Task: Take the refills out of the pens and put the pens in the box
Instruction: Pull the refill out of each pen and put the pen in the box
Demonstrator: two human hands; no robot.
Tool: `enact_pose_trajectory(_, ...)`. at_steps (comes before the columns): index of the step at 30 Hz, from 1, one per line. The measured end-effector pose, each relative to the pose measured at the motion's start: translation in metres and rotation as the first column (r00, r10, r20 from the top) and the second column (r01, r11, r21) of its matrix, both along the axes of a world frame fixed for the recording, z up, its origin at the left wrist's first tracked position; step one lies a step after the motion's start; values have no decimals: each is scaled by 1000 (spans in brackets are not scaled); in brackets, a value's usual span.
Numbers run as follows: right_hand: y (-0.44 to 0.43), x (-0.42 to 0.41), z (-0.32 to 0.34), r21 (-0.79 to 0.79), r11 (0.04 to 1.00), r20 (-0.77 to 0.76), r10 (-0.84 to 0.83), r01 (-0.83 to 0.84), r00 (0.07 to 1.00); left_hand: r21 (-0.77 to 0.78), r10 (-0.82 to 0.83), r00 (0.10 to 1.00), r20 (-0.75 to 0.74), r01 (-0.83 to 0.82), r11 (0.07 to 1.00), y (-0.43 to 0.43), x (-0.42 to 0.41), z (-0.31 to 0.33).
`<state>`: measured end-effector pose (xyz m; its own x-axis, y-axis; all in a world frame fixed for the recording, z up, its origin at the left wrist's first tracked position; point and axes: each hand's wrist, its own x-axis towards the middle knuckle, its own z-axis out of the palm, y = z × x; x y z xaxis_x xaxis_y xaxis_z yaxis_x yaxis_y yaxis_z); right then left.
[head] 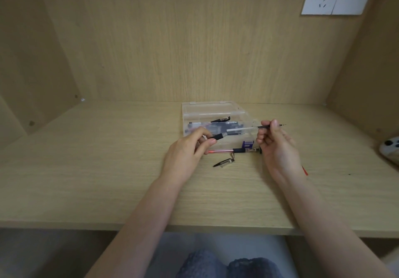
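Two hands are held just above the tabletop (86,169), in front of a clear plastic box (207,105) that stands near the back edge, right of the middle. A pen barrel (217,136) is gripped by the left hand (187,150), whose fingers are curled round it and closed on its black grip section, with the tip end pointed right. A refill (244,128) is pinched near its writing end by the right hand (278,148), thumb against bent fingers. The refill is held level over the box's right front corner, and its clear end is seen just beside the barrel's tip, apart from it. Several pens are seen lying inside the box, one with a black cap. A red pen (222,151) is laid on the tabletop along the front wall of the box, and a loose cap (224,162) lies just nearer the front edge. A white device (388,149) is seen at the right edge.
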<state>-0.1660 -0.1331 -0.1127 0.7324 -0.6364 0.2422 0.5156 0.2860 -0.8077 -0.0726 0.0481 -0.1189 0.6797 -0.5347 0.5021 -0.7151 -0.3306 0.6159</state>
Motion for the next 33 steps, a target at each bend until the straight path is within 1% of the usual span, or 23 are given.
enact_pose_trajectory(12,-2,0,-4,-36,999,-15,7,-7,1000,-3,11,1000,-1,-11,1000,0,0,0)
enact_pose_trajectory(16,-3,1,-6,-94,995,-36,-20,16,999,10,13,1000,5,-13,1000,2,1,-1)
enact_pose_trajectory(18,-1,-2,-5,-168,986,-63,-25,14,998,20,13,1000,9,-13,1000,1,2,-2)
enact_pose_trajectory(19,3,-4,-4,-254,967,-104,-31,4,994,32,11,1000,12,-11,999,1,2,-2)
enact_pose_trajectory(20,8,-6,-3,-372,928,-164,-43,-21,986,42,6,1000,13,-7,999,0,2,-2)
enact_pose_trajectory(22,21,-8,-1,-593,795,-287,-64,-125,956,40,3,1000,9,-4,999,0,2,-3)
enact_pose_trajectory(23,25,-9,-1,-653,737,-329,-72,-172,942,31,9,1000,8,-9,999,0,2,-3)
enact_pose_trajectory(24,25,-9,-2,-687,701,-349,-88,-190,933,22,16,1000,9,-17,1000,-1,3,-4)
enact_pose_trajectory(25,24,-9,-2,-704,688,-353,-128,-173,927,16,23,1000,10,-24,1000,0,3,-4)
enact_pose_trajectory(27,17,-7,-6,-730,680,-352,-282,-73,892,6,31,999,8,-31,999,0,4,-4)
enact_pose_trajectory(29,11,-6,-12,-786,618,-367,-439,-22,820,6,28,1000,9,-28,1000,-1,3,-4)
enact_pose_trajectory(31,10,-5,-16,-834,551,-371,-508,-39,777,7,21,1000,9,-21,1000,-1,3,-4)
enact_pose_trajectory(33,11,-3,-17,-856,515,-371,-536,-54,758,9,17,1000,6,-17,1000,-1,2,-4)
